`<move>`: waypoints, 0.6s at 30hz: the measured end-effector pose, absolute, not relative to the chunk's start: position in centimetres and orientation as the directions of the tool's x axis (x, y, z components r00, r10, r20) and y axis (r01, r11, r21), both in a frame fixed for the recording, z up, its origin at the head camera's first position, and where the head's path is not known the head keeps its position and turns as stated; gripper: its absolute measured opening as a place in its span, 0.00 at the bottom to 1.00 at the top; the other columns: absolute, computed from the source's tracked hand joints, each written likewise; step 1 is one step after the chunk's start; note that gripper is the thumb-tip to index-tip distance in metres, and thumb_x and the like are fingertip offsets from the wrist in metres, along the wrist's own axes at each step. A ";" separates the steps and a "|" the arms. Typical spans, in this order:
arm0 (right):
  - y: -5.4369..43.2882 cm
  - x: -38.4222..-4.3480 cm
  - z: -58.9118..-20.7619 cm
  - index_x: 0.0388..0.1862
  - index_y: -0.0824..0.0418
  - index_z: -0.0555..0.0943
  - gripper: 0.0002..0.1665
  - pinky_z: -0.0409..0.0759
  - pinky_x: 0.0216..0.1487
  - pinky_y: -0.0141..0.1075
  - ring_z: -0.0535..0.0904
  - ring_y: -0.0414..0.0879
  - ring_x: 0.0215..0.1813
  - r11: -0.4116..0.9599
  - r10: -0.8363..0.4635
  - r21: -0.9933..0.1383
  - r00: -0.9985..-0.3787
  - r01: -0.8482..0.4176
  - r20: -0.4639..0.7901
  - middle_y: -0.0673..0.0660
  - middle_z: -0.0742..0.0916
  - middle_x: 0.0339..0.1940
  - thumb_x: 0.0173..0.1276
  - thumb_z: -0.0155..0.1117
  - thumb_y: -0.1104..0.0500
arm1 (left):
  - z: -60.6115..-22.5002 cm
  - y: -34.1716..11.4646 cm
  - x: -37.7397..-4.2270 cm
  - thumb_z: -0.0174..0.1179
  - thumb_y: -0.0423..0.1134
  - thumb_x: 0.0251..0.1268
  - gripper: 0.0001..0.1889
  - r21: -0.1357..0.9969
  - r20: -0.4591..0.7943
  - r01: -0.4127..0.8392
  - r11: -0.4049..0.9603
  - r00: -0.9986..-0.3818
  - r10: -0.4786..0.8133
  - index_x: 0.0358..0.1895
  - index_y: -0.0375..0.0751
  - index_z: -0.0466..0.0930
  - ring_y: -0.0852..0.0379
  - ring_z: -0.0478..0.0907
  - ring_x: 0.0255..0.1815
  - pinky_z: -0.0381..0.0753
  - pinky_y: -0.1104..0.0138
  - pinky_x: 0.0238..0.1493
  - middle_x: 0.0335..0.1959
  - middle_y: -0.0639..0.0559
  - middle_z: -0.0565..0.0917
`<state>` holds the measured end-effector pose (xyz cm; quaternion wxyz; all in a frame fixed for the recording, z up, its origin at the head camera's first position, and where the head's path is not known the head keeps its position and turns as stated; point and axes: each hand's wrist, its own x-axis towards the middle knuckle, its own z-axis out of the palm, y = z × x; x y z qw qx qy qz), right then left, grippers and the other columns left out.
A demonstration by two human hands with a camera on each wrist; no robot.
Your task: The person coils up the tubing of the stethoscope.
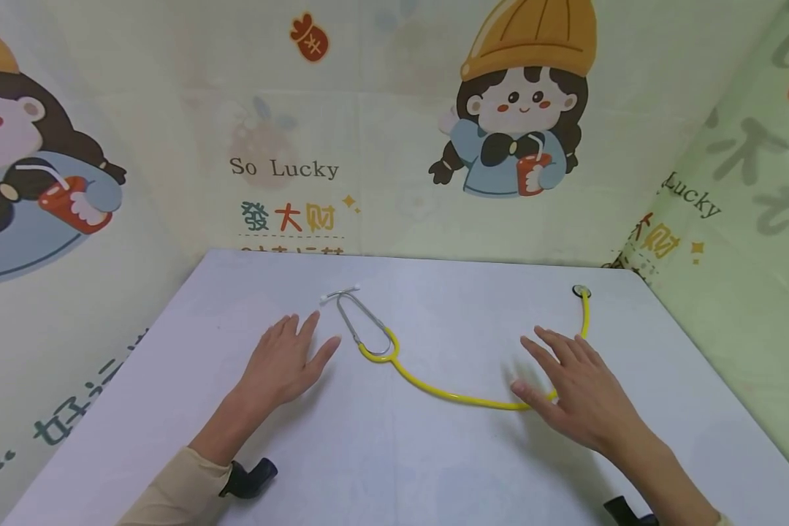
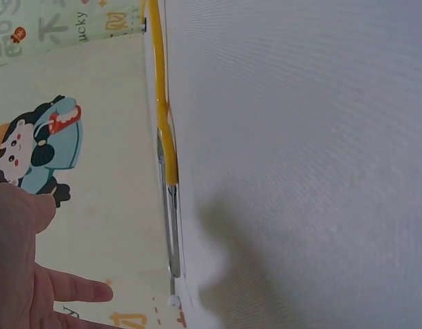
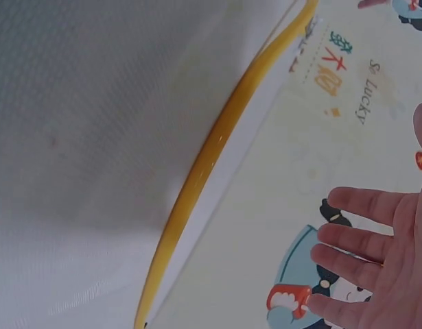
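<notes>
Left hand (image 1: 286, 363): fingers straight, thumb spread wide, holding nothing, raised off the table (image 1: 394, 467). Right hand (image 1: 575, 394): same, fingers extended and thumb well out, nothing in it; it blocks part of the tubing in the head view, but the right wrist view shows hand and tubing apart.

Stethoscope (image 1: 456, 398) lies on the white tabletop, between and beyond the hands. Metal ear tubes (image 1: 348, 323) just beside the left fingertips, eartips toward the back edge. Yellow tubing curves right, passes behind the right hand, then runs up to the chestpiece (image 1: 581, 291) near the back right corner.

Black wrist mount (image 1: 253, 478) at the left cuff. Cartoon-print sheet (image 1: 394, 212) behind the table.
</notes>
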<state>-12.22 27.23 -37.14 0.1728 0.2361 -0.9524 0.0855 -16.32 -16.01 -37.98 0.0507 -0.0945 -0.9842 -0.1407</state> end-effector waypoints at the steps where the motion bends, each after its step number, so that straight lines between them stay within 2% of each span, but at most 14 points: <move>1: 27.1 -12.2 -37.2 0.72 0.60 0.75 0.38 0.59 0.73 0.59 0.69 0.63 0.70 0.872 -0.425 -0.080 -0.827 -0.483 0.368 0.64 0.75 0.72 0.71 0.64 0.39 | -38.0 -16.0 -16.4 0.48 0.60 0.79 0.39 0.267 0.126 0.202 0.942 -0.977 0.173 0.76 0.29 0.63 0.26 0.59 0.75 0.58 0.38 0.74 0.72 0.23 0.66; 8: 26.3 -12.1 -37.7 0.68 0.59 0.78 0.36 0.64 0.69 0.58 0.73 0.62 0.68 0.863 -0.454 -0.063 -0.826 -0.501 0.335 0.63 0.78 0.69 0.72 0.63 0.37 | -38.1 -15.7 -16.7 0.47 0.60 0.79 0.39 0.263 0.097 0.193 0.945 -0.980 0.173 0.76 0.29 0.63 0.28 0.65 0.72 0.64 0.38 0.70 0.69 0.25 0.71; 18: 25.1 -11.9 -38.1 0.68 0.58 0.79 0.36 0.76 0.60 0.59 0.78 0.61 0.64 0.870 -0.458 -0.063 -0.850 -0.488 0.261 0.61 0.79 0.68 0.72 0.62 0.35 | -38.3 -15.2 -17.1 0.47 0.60 0.79 0.38 0.264 0.076 0.190 0.946 -0.982 0.176 0.76 0.31 0.63 0.30 0.65 0.72 0.67 0.39 0.69 0.69 0.26 0.71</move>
